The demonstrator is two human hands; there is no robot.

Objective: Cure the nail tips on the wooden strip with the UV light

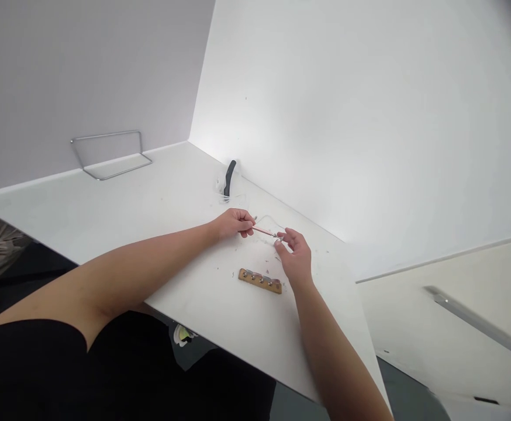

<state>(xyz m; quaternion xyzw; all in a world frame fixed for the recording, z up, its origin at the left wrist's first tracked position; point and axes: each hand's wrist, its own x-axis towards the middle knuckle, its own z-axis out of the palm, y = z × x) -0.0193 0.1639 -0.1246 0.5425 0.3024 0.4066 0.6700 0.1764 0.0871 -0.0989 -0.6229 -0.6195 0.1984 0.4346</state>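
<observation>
My left hand (pixel 233 224) pinches one end of a thin copper-coloured wire (pixel 264 231) between thumb and fingers. My right hand (pixel 294 255) pinches the far end of that wire, near a small silvery tip. A thin, pale wire loop (pixel 266 221) arcs just beyond the hands. Below them, close to my right hand, lies a wooden strip (pixel 259 280) carrying a row of metal terminal screws. The black-handled tool (pixel 230 178) stands farther back, partly wrapped in clear plastic, with its metal end hidden.
A white tabletop (pixel 185 280) meets white walls at the back and right. A bent metal wire stand (pixel 106 155) sits in the far left corner. Below the table's right side is a lower white surface with a grey metal bar (pixel 479 324).
</observation>
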